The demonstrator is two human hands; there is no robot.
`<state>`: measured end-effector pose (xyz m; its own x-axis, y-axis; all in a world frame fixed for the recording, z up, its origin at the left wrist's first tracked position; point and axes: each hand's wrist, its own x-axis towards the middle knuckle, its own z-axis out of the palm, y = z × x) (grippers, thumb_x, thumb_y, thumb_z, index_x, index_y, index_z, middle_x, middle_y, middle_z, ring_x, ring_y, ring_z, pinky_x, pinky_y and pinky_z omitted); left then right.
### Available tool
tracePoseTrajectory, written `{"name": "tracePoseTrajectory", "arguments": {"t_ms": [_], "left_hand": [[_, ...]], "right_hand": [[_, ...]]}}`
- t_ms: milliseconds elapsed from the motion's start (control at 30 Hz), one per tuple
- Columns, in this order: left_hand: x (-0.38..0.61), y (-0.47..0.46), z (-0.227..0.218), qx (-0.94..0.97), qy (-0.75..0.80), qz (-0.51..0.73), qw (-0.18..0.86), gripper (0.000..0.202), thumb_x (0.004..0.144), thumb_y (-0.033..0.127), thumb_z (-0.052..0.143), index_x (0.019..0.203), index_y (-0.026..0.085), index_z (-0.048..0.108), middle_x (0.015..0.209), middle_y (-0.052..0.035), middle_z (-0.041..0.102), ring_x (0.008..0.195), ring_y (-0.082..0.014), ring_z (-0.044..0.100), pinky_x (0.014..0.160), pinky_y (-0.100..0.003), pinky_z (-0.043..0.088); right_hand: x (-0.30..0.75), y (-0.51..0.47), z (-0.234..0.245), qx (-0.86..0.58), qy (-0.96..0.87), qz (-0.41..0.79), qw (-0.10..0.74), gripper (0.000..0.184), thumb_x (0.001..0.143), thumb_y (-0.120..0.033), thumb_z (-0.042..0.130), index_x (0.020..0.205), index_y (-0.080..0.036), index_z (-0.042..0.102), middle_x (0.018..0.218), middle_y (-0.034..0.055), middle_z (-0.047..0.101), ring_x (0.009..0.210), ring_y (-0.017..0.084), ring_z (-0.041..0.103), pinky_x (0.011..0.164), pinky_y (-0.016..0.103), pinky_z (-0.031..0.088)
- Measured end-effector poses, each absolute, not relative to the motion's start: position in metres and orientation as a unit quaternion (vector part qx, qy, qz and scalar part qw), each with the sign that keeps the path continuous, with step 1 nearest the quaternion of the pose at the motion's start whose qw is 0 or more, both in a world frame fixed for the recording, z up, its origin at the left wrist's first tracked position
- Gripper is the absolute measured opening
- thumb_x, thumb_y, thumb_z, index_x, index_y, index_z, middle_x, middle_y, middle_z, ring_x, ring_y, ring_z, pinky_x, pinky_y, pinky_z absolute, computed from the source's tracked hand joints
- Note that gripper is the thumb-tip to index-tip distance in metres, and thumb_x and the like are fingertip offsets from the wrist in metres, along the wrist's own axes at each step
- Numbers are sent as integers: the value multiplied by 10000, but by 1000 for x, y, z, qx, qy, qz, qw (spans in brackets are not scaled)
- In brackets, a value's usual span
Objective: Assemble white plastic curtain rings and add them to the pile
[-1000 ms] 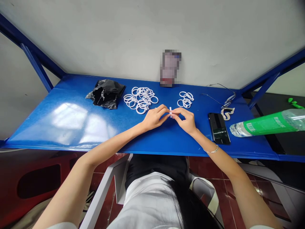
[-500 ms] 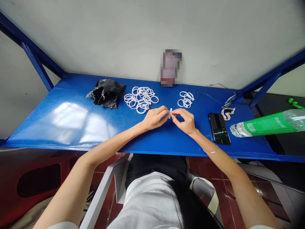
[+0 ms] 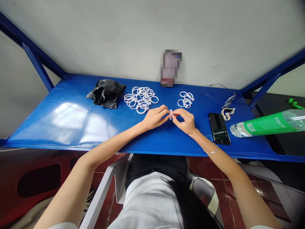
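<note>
Between my two hands, over the middle of the blue table, is a white plastic ring (image 3: 171, 118), turned nearly edge-on. My left hand (image 3: 156, 118) pinches it from the left, thumb against fingertips. From the right, the thumb and index finger of my right hand (image 3: 184, 120) close on the same ring. The fingertips hide its middle. A pile of white rings with small eyelets (image 3: 142, 98) lies just beyond my left hand. Beyond my right hand sits a smaller group of similar rings (image 3: 185, 100).
A crumpled black plastic bag (image 3: 107, 93) lies at the left. On the right are a black phone (image 3: 219, 128), glasses (image 3: 229, 100), a pale curved item (image 3: 228, 113) and a green-labelled bottle (image 3: 269, 124). A blurred-out upright object (image 3: 171, 68) stands against the wall.
The ring between my fingers has turned from a slant to nearly upright. Both hands stay almost in the same place, and the piles are unchanged.
</note>
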<state>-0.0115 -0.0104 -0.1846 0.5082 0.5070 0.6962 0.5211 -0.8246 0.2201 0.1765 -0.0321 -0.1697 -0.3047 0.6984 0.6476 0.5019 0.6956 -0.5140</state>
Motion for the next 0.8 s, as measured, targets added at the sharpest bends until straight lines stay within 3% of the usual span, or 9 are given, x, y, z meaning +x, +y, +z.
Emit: {"name": "tracePoseTrajectory", "arguments": {"t_ms": [333, 533, 800], "left_hand": [[-11, -7, -194, -872, -332, -353, -67, 263, 983, 319, 379, 848, 172, 551, 836, -41, 591, 567, -89, 516, 490, -201, 321], [-7, -3, -196, -840, -353, -379, -162, 263, 960, 323, 414, 788, 168, 539, 720, -13, 533, 546, -92, 460, 516, -213, 331], [-2, 14, -204, -777, -413, -432, -197, 319, 920, 407, 477, 698, 178, 495, 590, 17, 466, 517, -104, 404, 527, -243, 299]], "right_hand": [[176, -22, -179, -401, -786, 201, 425, 90, 878, -272, 552, 863, -225, 627, 769, 13, 688, 632, 147, 615, 628, 285, 521], [175, -5, -181, -396, -790, 252, 395, 65, 842, -253, 556, 802, -215, 590, 704, -5, 644, 620, 136, 588, 623, 268, 496], [172, 40, -175, -371, -795, 354, 325, 49, 778, -221, 585, 748, -190, 562, 614, -47, 561, 566, 98, 507, 563, 227, 424]]}}
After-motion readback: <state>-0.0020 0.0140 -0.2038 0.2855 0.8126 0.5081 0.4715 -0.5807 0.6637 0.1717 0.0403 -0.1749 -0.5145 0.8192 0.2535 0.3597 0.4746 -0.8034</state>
